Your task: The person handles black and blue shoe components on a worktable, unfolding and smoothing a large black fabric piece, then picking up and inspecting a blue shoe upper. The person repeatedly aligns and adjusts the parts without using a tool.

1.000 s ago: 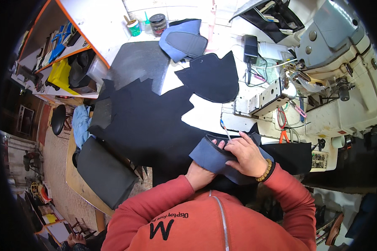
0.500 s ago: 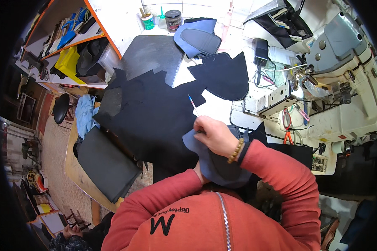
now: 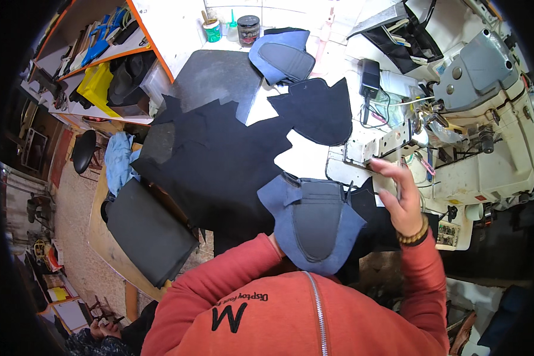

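I hold a blue shoe-upper piece with a grey centre panel [image 3: 314, 231] flat in front of my chest. My left hand [image 3: 275, 239] grips it from underneath at its left edge and is almost wholly hidden by it. My right hand [image 3: 400, 202], with a bead bracelet on the wrist, is raised to the right of the piece, its fingers touching the front edge of the white sewing machine [image 3: 486, 148]. A thin dark tool seems to lie between its fingers. Large black fabric cut-outs [image 3: 219, 166] cover the table just left of the piece.
A second blue upper [image 3: 282, 56] and a black cut piece [image 3: 317, 110] lie further back, beside a grey mat [image 3: 219, 80]. Jars [image 3: 248, 28] stand at the far edge and a black charger [image 3: 369, 77] near the machine. A black panel [image 3: 145, 231] and a stool [image 3: 84, 151] are on the left.
The blue piece was folded under both hands on the table; now it is spread out and lifted toward my chest. My right hand has left it and moved right to the sewing machine.
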`<state>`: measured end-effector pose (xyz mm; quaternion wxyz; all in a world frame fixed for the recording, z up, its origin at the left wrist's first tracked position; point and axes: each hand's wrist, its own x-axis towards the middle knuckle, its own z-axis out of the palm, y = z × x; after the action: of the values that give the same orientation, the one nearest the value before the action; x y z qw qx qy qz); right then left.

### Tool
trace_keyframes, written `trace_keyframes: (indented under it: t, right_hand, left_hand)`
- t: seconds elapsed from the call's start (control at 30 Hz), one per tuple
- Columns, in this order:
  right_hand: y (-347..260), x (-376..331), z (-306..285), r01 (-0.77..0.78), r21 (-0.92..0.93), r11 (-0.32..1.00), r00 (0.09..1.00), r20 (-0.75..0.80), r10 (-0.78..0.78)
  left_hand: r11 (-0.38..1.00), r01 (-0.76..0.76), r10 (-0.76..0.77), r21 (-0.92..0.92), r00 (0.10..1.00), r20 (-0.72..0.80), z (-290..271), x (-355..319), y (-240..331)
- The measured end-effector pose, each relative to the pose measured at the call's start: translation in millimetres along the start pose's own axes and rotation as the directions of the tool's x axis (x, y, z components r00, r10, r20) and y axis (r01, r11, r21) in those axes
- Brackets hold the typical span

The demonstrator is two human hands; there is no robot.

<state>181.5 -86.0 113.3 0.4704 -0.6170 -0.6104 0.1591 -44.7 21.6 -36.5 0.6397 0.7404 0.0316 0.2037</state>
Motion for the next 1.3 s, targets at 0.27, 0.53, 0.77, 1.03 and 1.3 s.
trace_keyframes:
  t: [0.27,0.53,0.77,1.03,1.3]
  right_hand:
    - [48.9,-91.2,98.2,-0.057,-0.121,0.991,0.992,-0.122,0.042]
    - [44.9,-60.3,134.8,-0.125,-0.328,0.936,0.972,-0.23,0.049]
    - [48.2,-64.9,148.0,-0.141,-0.476,0.868,0.984,-0.163,0.071]
    - [55.8,-66.2,146.4,-0.122,-0.51,0.851,0.992,-0.076,0.097]
    - [64.0,-63.4,133.9,-0.054,-0.527,0.848,0.995,0.041,0.089]
  left_hand:
    - [0.686,-0.06,0.127,0.726,0.991,-0.038,-46.1,11.7,43.8]
    - [0.92,0.299,-0.337,-0.252,0.934,-0.123,-51.6,24.2,13.3]
    - [0.546,0.324,-0.571,-0.772,0.819,-0.061,-67.9,32.7,22.3]
    - [0.79,0.58,-0.614,-0.201,0.743,-0.266,-106.1,11.5,24.1]
    - [0.246,0.125,-0.089,0.961,0.99,-0.106,-98.6,-16.8,34.1]
